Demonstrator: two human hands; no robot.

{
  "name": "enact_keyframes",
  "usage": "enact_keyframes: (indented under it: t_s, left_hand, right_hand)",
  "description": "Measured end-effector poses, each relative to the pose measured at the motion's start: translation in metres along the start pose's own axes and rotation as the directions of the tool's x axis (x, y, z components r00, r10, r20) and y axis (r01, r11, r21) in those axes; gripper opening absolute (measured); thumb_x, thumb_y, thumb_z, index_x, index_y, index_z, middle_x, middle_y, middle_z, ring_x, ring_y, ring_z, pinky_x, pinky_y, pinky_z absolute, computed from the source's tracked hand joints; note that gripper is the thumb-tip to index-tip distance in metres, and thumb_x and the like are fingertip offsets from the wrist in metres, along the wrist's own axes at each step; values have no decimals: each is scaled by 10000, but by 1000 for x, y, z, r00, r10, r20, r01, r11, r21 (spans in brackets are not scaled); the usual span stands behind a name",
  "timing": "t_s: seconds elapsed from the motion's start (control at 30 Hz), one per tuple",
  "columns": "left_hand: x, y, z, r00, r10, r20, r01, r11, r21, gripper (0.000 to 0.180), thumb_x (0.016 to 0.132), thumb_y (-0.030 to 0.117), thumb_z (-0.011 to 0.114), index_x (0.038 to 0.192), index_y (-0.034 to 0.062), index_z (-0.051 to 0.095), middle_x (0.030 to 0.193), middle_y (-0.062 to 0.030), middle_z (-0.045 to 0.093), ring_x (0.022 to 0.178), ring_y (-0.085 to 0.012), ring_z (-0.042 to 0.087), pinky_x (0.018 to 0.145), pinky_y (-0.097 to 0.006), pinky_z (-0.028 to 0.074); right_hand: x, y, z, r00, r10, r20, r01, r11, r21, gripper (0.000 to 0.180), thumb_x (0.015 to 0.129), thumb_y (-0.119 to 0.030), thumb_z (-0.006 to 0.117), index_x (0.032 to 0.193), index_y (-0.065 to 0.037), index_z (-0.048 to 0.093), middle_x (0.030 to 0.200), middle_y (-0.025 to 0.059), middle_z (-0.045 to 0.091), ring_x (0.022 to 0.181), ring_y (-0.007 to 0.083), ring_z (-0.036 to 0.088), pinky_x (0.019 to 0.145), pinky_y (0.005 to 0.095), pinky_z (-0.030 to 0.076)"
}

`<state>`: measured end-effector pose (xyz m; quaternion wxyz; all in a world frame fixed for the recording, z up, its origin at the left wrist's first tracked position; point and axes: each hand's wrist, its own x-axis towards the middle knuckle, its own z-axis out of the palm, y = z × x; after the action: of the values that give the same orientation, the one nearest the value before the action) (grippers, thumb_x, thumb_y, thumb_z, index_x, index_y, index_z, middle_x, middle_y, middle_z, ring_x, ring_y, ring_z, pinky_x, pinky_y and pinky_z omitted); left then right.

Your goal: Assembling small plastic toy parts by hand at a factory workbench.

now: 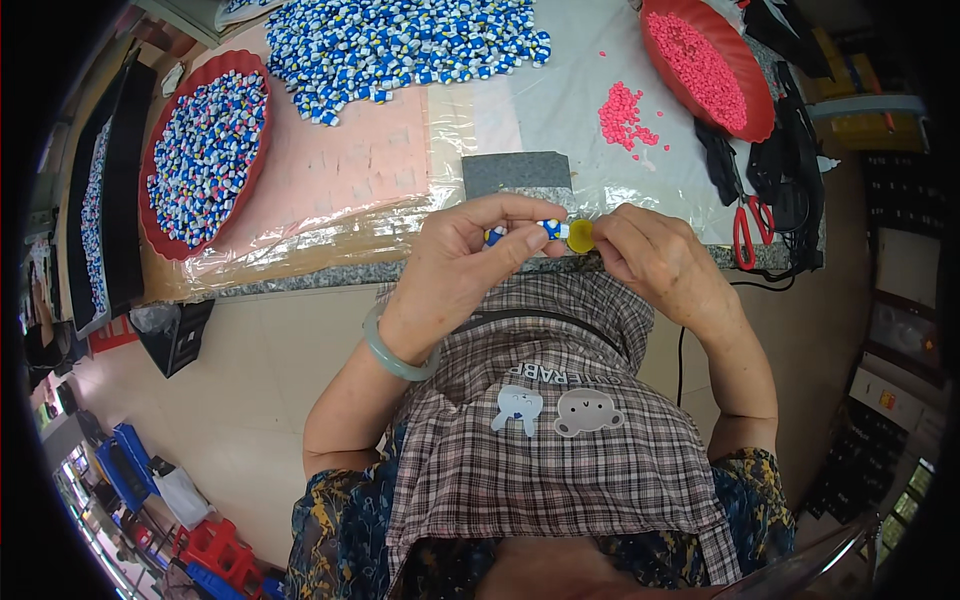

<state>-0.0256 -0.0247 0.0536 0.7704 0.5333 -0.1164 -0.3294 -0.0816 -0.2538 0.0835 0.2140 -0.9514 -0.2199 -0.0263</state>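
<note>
Close to the table's front edge, my left hand (470, 245) pinches a small blue-and-white piece (551, 230) between thumb and fingers. Another such piece (494, 236) shows in the curl of the same hand. Right beside the fingertips is a round, flat yellow piece (580, 237). My right hand (650, 250) is closed at the yellow piece's right edge, its fingertips pressed together and partly hidden. The two hands almost meet, with the yellow piece between them. A dark grey mat (515, 172) lies just beyond my hands.
A large heap of blue-and-white pieces (400, 45) covers the far table. On the left stands a red scalloped tray (258, 150) full of them. Another red tray (762, 118) holds pink bits; loose pink bits (622, 115) lie nearby. Red-handled scissors (742, 235) rest at right.
</note>
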Motion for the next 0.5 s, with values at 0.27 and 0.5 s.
enact_keyframes:
  t_s: [0.27,0.5]
  left_hand:
    - [1,-3,12,1000,22,-22,-20,995,101,225,972,75,633,1183,0,658,951,-97,733,709,-23,575,588,-167,424]
    - [3,-6,21,996,71,-47,-62,985,162,205,964,17,627,1162,-23,662,1044,-90,700,982,-142,682,811,-224,539]
  right_hand:
    - [-5,-7,-4,959,237,-156,-159,904,397,132,792,77,709,900,22,655,830,78,683,708,146,671,621,260,542]
    - [2,-24,12,897,337,-287,-144,835,530,126,790,81,707,898,28,671,827,70,695,708,114,670,636,231,553]
